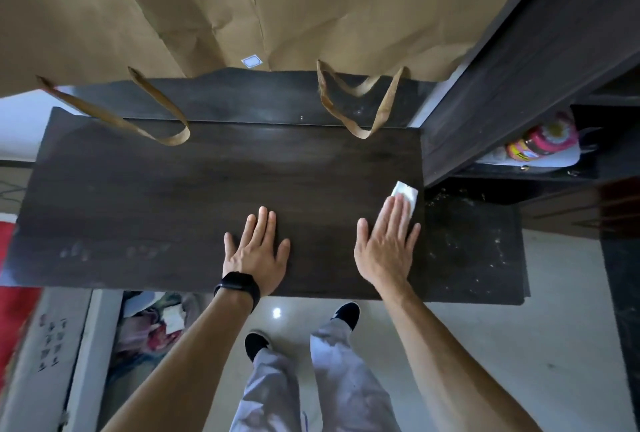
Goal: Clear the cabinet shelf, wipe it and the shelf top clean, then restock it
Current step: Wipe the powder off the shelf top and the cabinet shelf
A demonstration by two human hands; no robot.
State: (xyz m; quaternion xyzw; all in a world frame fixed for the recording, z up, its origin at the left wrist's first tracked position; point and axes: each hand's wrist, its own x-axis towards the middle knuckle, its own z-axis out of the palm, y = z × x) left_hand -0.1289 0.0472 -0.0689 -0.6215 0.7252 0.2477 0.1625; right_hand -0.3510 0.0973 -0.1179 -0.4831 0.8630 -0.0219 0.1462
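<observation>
Item: shelf top [173, 196], dark wood grain, running left to right below me, with faint pale smudges near its front left part. Item: my left hand [256, 251], lying flat on the shelf top near its front edge, fingers straight and slightly spread, holding nothing; a black wristband [239, 288] sits on that wrist. Item: my right hand [384, 248], also flat with straight fingers, well apart from the left and close to the right end of the shelf top, its fingertips pressing down on a folded white wipe [406, 192]. The wipe lies against the wood just beside the shelf top's right edge, its far end showing beyond my fingers. Item: brown paper bags [311, 9], hanging or leaning across the upper view, with two looped handles [360, 109] drooping over the back of the shelf top. Item: dark cabinet side panel [519, 68], to the right, with an open compartment behind it holding a pink and yellow object [540, 140], too blurred to name. Item: lower dark ledge [474, 241], right of the shelf top, speckled with pale dust and crumbs. Item: glossy pale floor [519, 345], my grey trousers [346, 379] and dark shoes [346, 314] below.
</observation>
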